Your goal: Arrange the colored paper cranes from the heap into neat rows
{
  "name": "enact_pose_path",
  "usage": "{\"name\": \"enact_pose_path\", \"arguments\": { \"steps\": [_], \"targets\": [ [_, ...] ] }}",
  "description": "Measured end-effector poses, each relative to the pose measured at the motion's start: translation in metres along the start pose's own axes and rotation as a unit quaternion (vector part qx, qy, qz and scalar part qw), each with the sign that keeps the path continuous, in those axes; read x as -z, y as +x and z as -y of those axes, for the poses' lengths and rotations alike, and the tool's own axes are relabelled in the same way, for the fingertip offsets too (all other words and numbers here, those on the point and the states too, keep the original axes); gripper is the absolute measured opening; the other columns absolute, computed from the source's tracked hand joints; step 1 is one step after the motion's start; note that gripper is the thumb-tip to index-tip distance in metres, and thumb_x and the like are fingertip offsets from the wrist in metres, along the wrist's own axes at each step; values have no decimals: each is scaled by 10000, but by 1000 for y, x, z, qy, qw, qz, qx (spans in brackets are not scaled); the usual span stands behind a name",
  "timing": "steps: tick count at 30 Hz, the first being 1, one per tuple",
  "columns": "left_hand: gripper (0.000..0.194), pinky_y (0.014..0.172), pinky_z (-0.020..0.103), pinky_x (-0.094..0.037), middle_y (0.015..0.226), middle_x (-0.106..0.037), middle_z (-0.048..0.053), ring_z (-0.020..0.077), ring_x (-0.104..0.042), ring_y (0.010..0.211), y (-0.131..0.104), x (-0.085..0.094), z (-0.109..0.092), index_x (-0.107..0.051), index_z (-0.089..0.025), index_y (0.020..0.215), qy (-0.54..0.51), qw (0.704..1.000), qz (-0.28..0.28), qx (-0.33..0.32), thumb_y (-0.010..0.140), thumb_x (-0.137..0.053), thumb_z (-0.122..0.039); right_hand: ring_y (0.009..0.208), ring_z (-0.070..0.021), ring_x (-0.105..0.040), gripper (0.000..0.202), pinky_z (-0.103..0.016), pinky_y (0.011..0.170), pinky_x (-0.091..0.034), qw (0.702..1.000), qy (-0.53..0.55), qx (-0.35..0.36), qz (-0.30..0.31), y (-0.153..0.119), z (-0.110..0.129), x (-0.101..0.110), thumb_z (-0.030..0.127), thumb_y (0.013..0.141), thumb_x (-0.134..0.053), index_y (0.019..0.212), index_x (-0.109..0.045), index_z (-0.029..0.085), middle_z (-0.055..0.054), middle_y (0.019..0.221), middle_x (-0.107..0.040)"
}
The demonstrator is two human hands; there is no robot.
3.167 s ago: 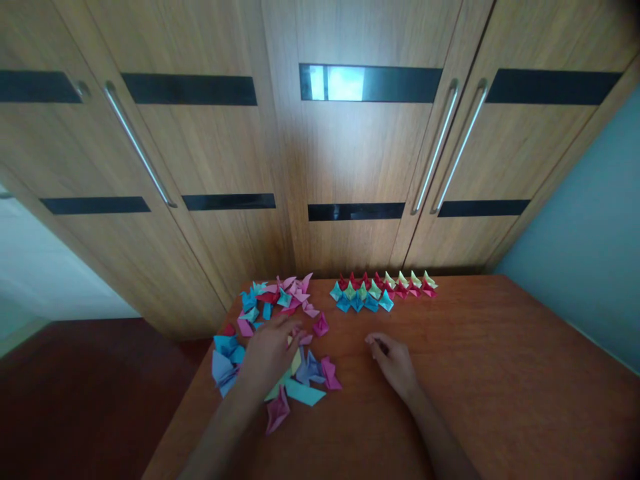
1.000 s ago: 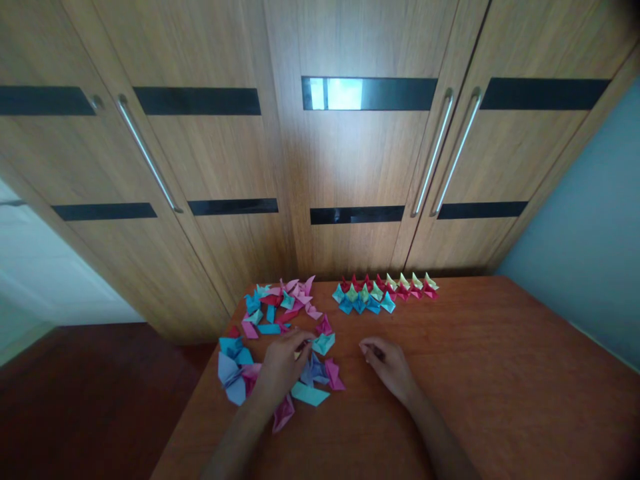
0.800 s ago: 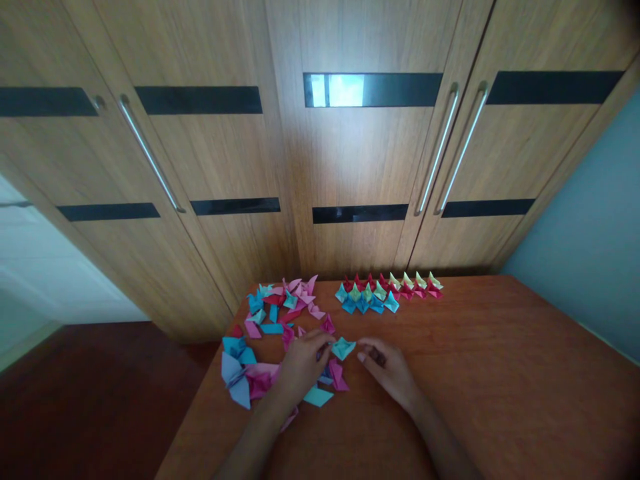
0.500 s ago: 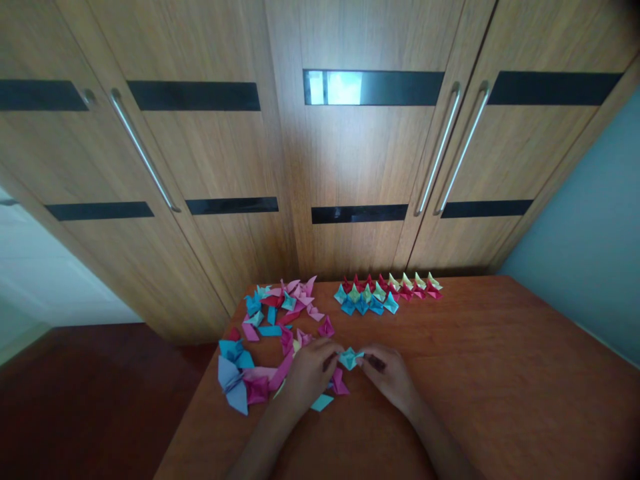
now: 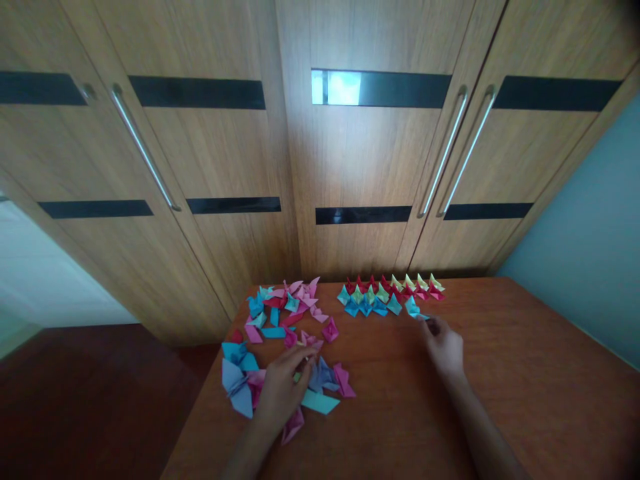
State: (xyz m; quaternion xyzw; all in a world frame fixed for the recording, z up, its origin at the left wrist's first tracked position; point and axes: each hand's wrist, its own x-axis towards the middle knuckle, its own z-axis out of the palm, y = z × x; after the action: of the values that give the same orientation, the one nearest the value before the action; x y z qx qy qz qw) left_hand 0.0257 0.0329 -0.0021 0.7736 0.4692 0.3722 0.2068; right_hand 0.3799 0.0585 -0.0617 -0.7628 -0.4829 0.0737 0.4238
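- Head view: a small light-blue folded-paper piece (image 5: 412,307) is pinched between the thumb and fingertips of the right hand (image 5: 443,343), just beyond the right end of a row of blue pointed paper shapes (image 5: 365,307).
- The left hand (image 5: 289,377) is half curled over a loose pile of pink, blue and lilac folded paper (image 5: 323,375); whether anything is gripped there cannot be told.
- Crushed folds are probably best avoided by a light pinch at the near tip, with the piece kept level and lined up with its neighbours before any release.
- Overreach is limited by rows of red and pale-yellow pointed paper shapes (image 5: 409,292) close behind, which could be knocked askew.
- The brown wooden table (image 5: 500,373) is backed by a tall wooden wardrobe (image 5: 360,160), so little room is left behind the rows.
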Motion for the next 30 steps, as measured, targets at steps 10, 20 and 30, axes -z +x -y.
{"name": "enact_pose_path", "arguments": {
  "steps": [10,20,30],
  "targets": [
    [201,764,278,-534,897,-710,42,175,-666,830,-7,1,1,-659,-221,893,7,1000,-9,5,834,-471,-180,821,-281,-662,406,-334,652,-465,953,-266,-68,130,31,-6,-12,485,878,-378,1049,-642,228,-129,917,-696],
    [201,776,279,-536,917,-709,40,174,-665,847,-9,-1,3,-659,-223,899,3,1000,-6,1,833,-476,-167,845,-306,-661,460,-393,691,-491,936,-318,-78,132,33,7,-23,494,893,-351,1079,-637,185,-144,902,-688],
    [208,792,304,-535,940,-709,52,193,-665,876,-9,5,11,-665,-220,925,27,999,-31,15,848,-472,-208,786,-274,-667,435,-339,631,-473,948,-285,-76,122,13,4,-18,508,889,-359,1032,-640,208,-117,862,-695]
  ]
}}
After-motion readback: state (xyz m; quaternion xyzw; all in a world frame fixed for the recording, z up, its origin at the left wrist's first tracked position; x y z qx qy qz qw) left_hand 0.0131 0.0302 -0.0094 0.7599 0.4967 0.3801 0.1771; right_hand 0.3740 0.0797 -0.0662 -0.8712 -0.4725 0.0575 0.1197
